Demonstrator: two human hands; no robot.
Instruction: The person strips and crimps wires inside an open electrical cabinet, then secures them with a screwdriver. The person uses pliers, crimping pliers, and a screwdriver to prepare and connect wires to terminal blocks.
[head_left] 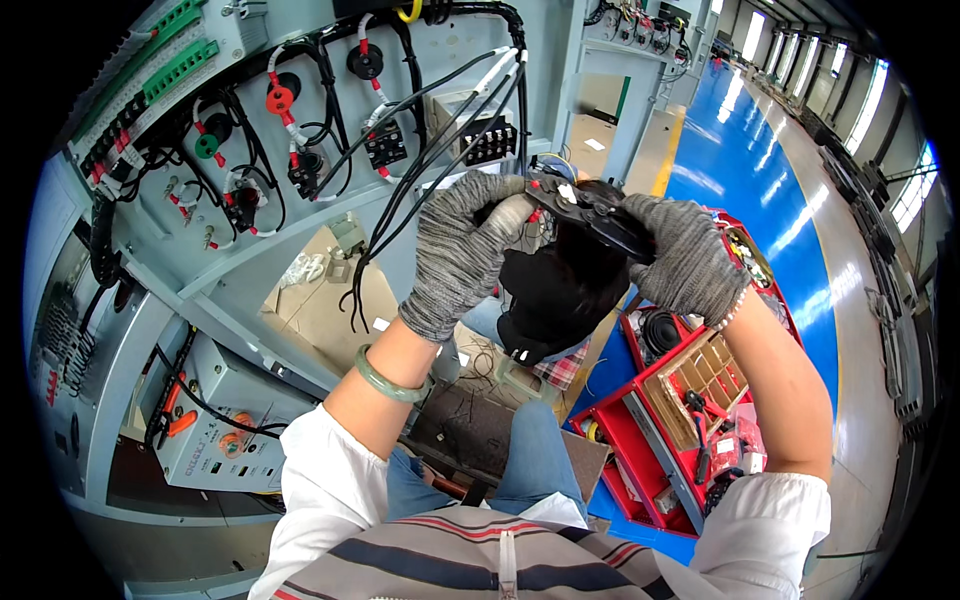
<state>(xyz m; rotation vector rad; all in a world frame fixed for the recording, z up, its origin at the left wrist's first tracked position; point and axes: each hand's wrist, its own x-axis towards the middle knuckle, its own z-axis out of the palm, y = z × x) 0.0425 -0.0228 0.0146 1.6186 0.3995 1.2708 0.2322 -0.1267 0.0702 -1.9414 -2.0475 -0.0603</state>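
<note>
In the head view, the gloved right hand (pixel 690 258) is wrapped around the handles of black crimping pliers (pixel 585 215), which are held up in the middle of the scene, right of the wired cabinet panel (pixel 450 60). The gloved left hand (pixel 462 250) has its fingers curled in at the head of the tool; whether they grip the tool itself or a small part beside it, I cannot tell. That closeness looks like the main hazard: squeezing the handles could nip a fingertip, and the thick knit gloves may dull the feel for a small piece, letting it tilt or drop. Loose black wires (pixel 402 190) hang just left of the left hand, so a sweep that way could catch them. A co-worker in black (pixel 545 300) is partly hidden below the pliers; should the right hand's grip slip, the tool could strike that person or fall toward the red toolbox (pixel 630 440) at near right.
</note>
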